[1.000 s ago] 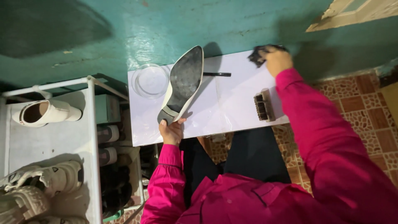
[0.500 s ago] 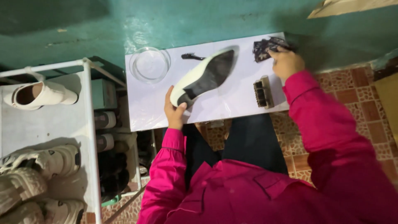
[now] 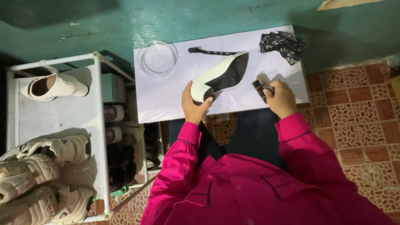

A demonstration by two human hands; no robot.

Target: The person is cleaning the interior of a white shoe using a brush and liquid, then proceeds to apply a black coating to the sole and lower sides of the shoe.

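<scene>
White shoe (image 3: 216,77), black sole; floral dark cloth (image 3: 282,45); magenta sleeves (image 3: 183,146).

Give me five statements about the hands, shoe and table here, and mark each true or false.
1. The left hand grips the white shoe. True.
2. The right hand holds the cloth. False: it holds a small brush; the cloth lies apart near the table corner.
3. The glass bowl sits on the table. True.
4. The shoe's dark sole faces up. True.
5. The black thin brush is on the rack. False: it lies on the table.
</scene>
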